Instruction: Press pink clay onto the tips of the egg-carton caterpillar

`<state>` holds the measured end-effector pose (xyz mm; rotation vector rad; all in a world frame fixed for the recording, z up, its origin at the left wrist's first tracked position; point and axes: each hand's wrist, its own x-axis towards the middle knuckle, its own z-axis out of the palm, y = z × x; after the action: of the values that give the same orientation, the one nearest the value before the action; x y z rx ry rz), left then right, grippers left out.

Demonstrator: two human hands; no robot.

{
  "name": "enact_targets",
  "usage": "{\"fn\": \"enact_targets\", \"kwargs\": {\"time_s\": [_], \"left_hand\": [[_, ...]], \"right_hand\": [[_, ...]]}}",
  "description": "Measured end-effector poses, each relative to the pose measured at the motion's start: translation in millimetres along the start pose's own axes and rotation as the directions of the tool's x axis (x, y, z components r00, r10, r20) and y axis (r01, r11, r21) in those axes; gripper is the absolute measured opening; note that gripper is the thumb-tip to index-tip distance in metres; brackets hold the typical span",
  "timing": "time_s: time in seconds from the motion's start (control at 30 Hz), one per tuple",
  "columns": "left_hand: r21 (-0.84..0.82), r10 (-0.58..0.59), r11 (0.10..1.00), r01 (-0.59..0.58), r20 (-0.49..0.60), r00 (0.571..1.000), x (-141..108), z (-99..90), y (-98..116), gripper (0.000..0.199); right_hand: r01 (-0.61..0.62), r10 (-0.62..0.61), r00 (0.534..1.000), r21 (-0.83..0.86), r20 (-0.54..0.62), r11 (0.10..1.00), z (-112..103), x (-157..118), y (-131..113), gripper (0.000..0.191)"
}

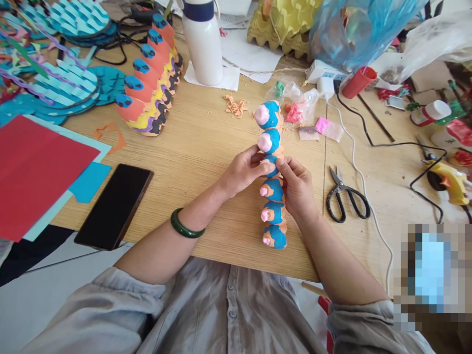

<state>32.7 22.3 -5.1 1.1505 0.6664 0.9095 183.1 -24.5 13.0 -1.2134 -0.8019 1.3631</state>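
A row of egg-carton cups [275,189], covered in blue and orange clay with pink clay on the tips, lies lengthwise before me on the wooden table. The two far cups carry large pink caps; the nearer ones have small pink knobs. My left hand [245,169] closes on the third cup from the far end, its thumb on the pink tip. From the other side, my right hand [297,184] grips the same cup, thumb pressed at its blue clay. Fingertips behind the row are partly hidden.
Scissors [342,191] lie right of my hand, beside a white cable [363,187]. A finished-looking orange, yellow and black carton row [155,81], a white bottle [202,44] and a phone [114,204] stand or lie left. Orange crumbs [236,105] and plastic wrappers [308,103] lie beyond.
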Motion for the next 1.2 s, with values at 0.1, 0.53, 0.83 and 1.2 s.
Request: {"fn": "enact_targets", "kwargs": {"time_s": [0.1,0.53,0.83,1.2], "left_hand": [[0.035,0.019,0.999,-0.019,0.003,1.0,1,-1.2,-5,0.054],[0.003,0.032,0.999,-0.032,-0.038,0.999,2,-3.7,-8,0.073],[-0.03,0.033,0.999,-0.034,-0.034,0.999,2,-5.0,-4,0.076],[0.001,0.038,0.999,-0.038,-0.106,0.994,-1,4.6,-1,0.07]], "right_hand": [[-0.045,0.045,0.999,0.022,-0.008,0.999,0,0,0,0.038],[-0.13,0.126,0.991,0.106,0.043,0.986,-10,11,3,0.034],[-0.189,0.177,0.98,0.149,0.094,0.971,-12,14,2,0.034],[-0.151,0.142,0.987,0.132,0.071,0.98,-11,13,3,0.034]]}}
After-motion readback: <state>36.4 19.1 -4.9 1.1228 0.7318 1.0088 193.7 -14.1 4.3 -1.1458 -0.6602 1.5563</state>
